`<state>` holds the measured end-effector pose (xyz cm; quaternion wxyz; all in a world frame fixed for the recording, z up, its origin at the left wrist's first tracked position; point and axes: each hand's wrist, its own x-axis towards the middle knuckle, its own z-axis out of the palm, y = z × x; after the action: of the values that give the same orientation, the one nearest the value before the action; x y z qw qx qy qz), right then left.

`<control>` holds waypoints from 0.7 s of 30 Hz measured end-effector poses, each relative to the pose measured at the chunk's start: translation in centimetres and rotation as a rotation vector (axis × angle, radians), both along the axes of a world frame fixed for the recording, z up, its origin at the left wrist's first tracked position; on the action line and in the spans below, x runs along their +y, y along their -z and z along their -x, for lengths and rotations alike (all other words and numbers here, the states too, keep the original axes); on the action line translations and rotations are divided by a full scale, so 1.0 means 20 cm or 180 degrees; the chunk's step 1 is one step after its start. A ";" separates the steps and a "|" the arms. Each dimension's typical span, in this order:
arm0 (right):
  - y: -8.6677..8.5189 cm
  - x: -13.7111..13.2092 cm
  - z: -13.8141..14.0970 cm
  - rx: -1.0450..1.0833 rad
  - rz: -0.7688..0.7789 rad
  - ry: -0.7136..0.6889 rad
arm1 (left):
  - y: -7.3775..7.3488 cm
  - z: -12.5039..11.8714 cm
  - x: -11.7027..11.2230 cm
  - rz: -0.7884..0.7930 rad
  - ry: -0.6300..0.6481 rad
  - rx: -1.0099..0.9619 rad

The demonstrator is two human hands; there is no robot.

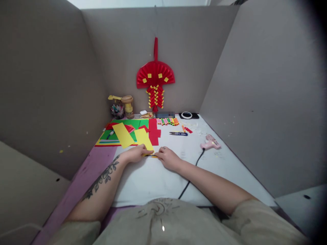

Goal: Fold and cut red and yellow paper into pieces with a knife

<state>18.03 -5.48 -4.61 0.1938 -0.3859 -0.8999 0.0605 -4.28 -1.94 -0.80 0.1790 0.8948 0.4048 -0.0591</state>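
Observation:
My left hand (138, 153) is closed at the near edge of a yellow paper sheet (143, 137), its fingertips pressed down on the table. My right hand (167, 158) pinches the right end of a thin pen-like stick (152, 156), dark with some yellow-orange on it. The stick lies between both hands, along the near edge of the yellow sheet. Whether the paper is wrapped round it is hidden by my fingers. Another yellow sheet (123, 134) lies just beyond my left hand, on top of coloured papers.
Small coloured paper rolls (167, 121), thread snips (178, 133) and a tape roll (186, 115) lie beyond my hands. A pink glue gun (211, 143) sits at right, its cord passing under my right forearm. A red paper fan ornament (155, 73) hangs on the grey partition.

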 end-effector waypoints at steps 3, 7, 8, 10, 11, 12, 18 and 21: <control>0.01 0.00 0.01 -0.0020 -0.0037 -0.0001 | -0.01 0.00 0.00 0.0014 0.0046 0.0018; 0.01 0.00 0.01 -0.0020 -0.0019 -0.0052 | -0.02 0.00 0.00 0.0044 0.0022 -0.0010; 0.01 0.00 0.02 -0.0005 -0.0009 -0.0070 | -0.01 0.00 0.00 0.0051 0.0014 -0.0015; 0.01 -0.01 0.03 0.0053 -0.0002 -0.0115 | -0.01 0.00 0.01 0.0061 0.0025 -0.0017; 0.01 -0.02 0.04 0.0084 -0.0006 -0.0153 | 0.00 0.00 0.01 0.0058 0.0044 -0.0020; 0.01 -0.03 0.05 0.0111 -0.0015 -0.0210 | 0.00 0.01 0.01 0.0051 0.0071 -0.0022; -0.01 -0.03 0.00 0.0179 -0.0038 -0.0874 | 0.03 0.03 0.03 0.0029 0.0071 -0.0306; -0.05 0.02 -0.10 0.0500 -0.0064 -0.0422 | 0.03 0.03 0.03 -0.0088 -0.0337 -0.0659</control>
<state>20.08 -5.16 -3.65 0.2632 -0.3177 -0.9061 0.0942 -4.92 -1.27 -1.45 0.2105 0.8758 0.4316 0.0488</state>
